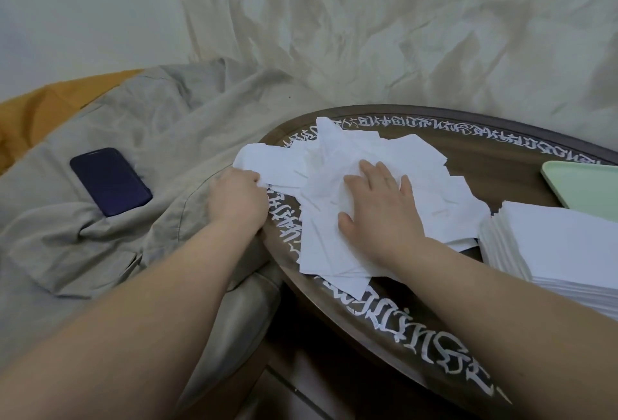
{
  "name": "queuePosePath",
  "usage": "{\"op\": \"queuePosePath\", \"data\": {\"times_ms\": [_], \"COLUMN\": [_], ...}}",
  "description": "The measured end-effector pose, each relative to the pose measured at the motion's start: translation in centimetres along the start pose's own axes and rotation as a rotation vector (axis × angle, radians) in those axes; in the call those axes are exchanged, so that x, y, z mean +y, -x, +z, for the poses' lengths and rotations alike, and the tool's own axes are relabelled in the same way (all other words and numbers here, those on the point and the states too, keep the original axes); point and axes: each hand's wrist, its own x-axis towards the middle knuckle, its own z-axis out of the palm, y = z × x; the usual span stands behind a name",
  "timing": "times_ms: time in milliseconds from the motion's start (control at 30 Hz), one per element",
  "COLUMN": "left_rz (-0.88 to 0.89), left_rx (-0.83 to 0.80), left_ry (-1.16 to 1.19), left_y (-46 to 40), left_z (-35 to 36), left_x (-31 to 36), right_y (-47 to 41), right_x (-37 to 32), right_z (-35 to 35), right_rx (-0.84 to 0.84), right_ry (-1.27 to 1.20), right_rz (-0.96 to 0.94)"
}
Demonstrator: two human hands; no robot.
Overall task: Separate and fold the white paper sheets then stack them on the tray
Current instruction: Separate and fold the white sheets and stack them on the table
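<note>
Left hand (239, 197) pinching sheet edge (249, 160) at nine o'clock; right hand (374, 198) pressing flat, fingers spread, on loose pile (418, 165). Thin, limp, tearable: take corners.

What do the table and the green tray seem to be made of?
Table: probably dark wood with a smooth, slightly glossy finish and white painted script along the rim. Tray: likely plastic, pale green and matte, with rounded corners.

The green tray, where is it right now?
The green tray sits at the far right edge of the head view, on the round table, just behind the neat paper stack.
</note>
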Motion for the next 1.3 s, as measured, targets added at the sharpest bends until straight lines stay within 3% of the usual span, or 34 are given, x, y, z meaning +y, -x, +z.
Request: {"op": "queuePosePath", "data": {"times_ms": [267, 433, 600, 733, 800, 933, 1000, 1200, 1300], "left_rz": [0.132, 0.211, 0.304, 0.427, 0.510, 0.565, 0.532, 0.395, 0.317], "left_rx": [0.072, 0.143, 0.331, 0.418, 0.365, -0.160, -0.328, -0.282, -0.256], "left_ry": [-0.054, 0.256, 0.559, 0.620, 0.555, 0.115, 0.016, 0.064, 0.097], "left_y": [1.1, 4.2, 6.3, 8.0, 9.2, 11.5, 12.1, 10.8, 10.0], "left_z": [-0.3, -2.0, -5.0, -6.1, -5.7, -2.9, -1.9, -1.9, -1.7], "left_x": [0.2, 2.8, 7.3, 9.3, 9.6, 8.5, 7.6, 6.9, 6.4], "right_y": [0.6, 1.6, 3.5, 5.0, 5.7, 6.9, 7.2, 6.3, 5.5], "right_x": [0.2, 0.8, 2.2, 3.3, 3.6, 4.2, 4.5, 5.2, 5.2], "right_z": [-0.1, -0.9, -2.0, -3.3, -3.9, -4.1, -3.8, -3.1, -2.9], "right_rx": [-0.010, -0.016, 0.013, 0.129, 0.196, 0.178, 0.121, 0.097, 0.115], "right_ry": [-0.021, -0.052, -0.078, -0.222, -0.377, -0.607, -0.654, -0.744, -0.705], "right_rz": [-0.018, -0.029, 0.019, 0.077, 0.135, 0.294, 0.340, 0.420, 0.355]}}
